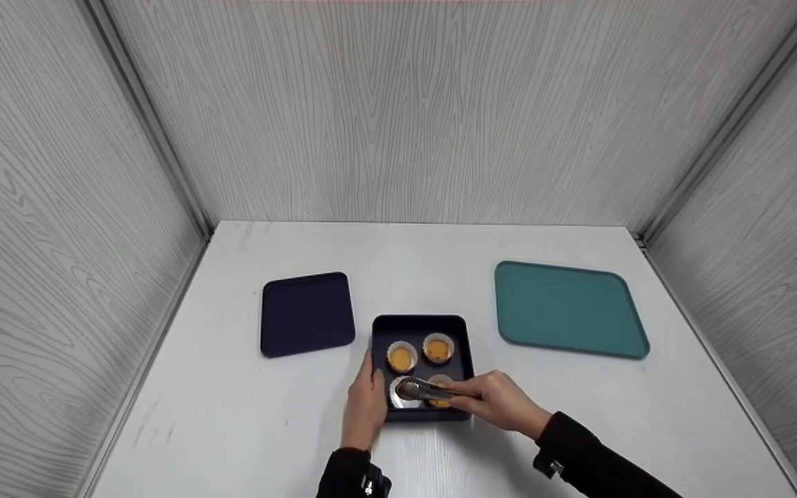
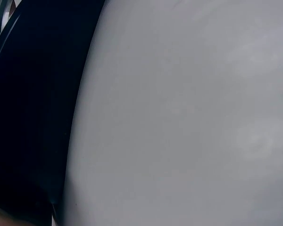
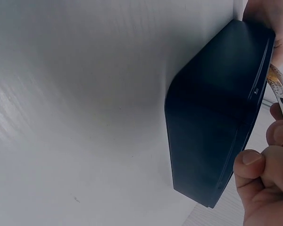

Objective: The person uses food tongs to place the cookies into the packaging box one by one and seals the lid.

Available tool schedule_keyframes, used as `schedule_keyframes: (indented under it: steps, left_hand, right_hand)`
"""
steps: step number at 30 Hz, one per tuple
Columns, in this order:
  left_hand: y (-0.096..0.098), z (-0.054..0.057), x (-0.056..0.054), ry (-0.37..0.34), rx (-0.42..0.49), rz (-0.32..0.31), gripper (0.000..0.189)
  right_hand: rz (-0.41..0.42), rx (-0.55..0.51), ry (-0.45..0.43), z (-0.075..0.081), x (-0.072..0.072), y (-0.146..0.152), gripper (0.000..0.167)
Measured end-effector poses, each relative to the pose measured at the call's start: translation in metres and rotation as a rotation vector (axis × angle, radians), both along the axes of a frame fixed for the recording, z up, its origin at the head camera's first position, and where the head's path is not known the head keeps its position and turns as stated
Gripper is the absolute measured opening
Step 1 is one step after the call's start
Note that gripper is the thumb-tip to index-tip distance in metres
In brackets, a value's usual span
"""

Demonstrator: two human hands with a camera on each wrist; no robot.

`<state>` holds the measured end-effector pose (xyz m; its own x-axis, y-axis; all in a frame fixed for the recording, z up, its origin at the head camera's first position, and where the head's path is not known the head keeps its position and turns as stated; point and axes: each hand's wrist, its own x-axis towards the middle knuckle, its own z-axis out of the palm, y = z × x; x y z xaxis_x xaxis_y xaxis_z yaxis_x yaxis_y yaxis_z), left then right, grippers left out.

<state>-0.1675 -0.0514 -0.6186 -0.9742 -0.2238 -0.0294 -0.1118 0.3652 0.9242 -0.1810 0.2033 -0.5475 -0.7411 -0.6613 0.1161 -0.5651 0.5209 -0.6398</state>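
Observation:
A dark square baking pan (image 1: 420, 325) stands at the front middle of the table. Inside it, small orange-topped cakes sit in white paper cups, two of them, a left one (image 1: 402, 357) and a right one (image 1: 438, 348), in the far row. My left hand (image 1: 364, 408) holds the pan's left wall near the front. With my right hand (image 1: 502, 401) I grip metal tongs (image 1: 429, 391), which reach over the front right cup. Their head overlaps the front left paper cup (image 1: 407, 403); in the right wrist view something orange shows beside the perforated tongs (image 3: 282, 96).
To the left of the pan lies a flat dark purple tray (image 1: 307, 315). A larger teal tray (image 1: 568, 308) lies farther off on the right. Grey wood-grain panels (image 1: 398, 111) enclose the white table (image 1: 246, 429) at the back and both sides.

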Motion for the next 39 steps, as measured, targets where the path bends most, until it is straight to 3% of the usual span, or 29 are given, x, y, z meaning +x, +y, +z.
schedule_keyframes:
  steps: [5, 18, 27, 39]
  left_hand:
    - [-0.0009, -0.0008, 0.0003, 0.014, -0.011, -0.009, 0.053]
    - [-0.0002, -0.0007, -0.0012, 0.013, -0.012, -0.006, 0.053]
    - [0.0007, -0.0005, -0.0015, 0.022, -0.014, -0.007, 0.053]
    - [0.002, 0.0, -0.0027, 0.032, -0.024, -0.008, 0.052]
  right_hand:
    - [0.035, 0.026, 0.023, -0.0005, -0.0016, -0.0002, 0.027]
    - [0.028, 0.057, 0.024, 0.0025, -0.0059, -0.0028, 0.026]
    - [-0.002, 0.091, -0.049, 0.005, -0.0069, -0.0044, 0.031]
    - [0.01, 0.063, -0.045, 0.0013, -0.0082, -0.0062, 0.029]
